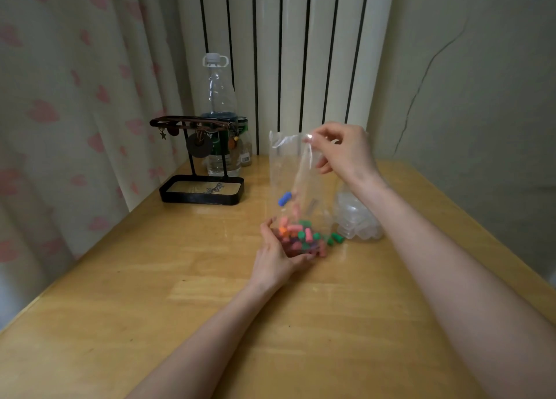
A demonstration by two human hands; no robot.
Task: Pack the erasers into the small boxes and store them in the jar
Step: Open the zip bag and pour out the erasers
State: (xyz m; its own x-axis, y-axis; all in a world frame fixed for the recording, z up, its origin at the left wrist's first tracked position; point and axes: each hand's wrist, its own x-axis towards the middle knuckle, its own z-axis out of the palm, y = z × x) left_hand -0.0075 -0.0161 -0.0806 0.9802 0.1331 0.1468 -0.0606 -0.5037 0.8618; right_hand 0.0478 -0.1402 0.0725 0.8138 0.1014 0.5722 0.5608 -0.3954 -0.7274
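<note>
Head view. A clear bag [288, 170] is held upright above the desk [150, 278] by both hands. The right hand [346, 149] has its grip clamped on the bag's top edge, thumb and forefinger pinched together on the film. The left hand [278, 248] cups the bag's bottom from below, its grip curled round the load. The erasers [301, 236], short cylinders in pink, orange, green and purple, lie heaped in the bottom of the bag within the left palm. One blue eraser [284, 198] sits higher up inside the bag, apart from the heap. Two green erasers [337, 238] lie at the bag's lower right corner; whether they are inside the film cannot be told. Just beside them, partly behind the right forearm, stand clear containers [358, 218] on the desk, too blurred to tell apart. At the desk's far left are a black stand [195, 146] with hanging trinkets and a bottle [218, 92] behind it.
</note>
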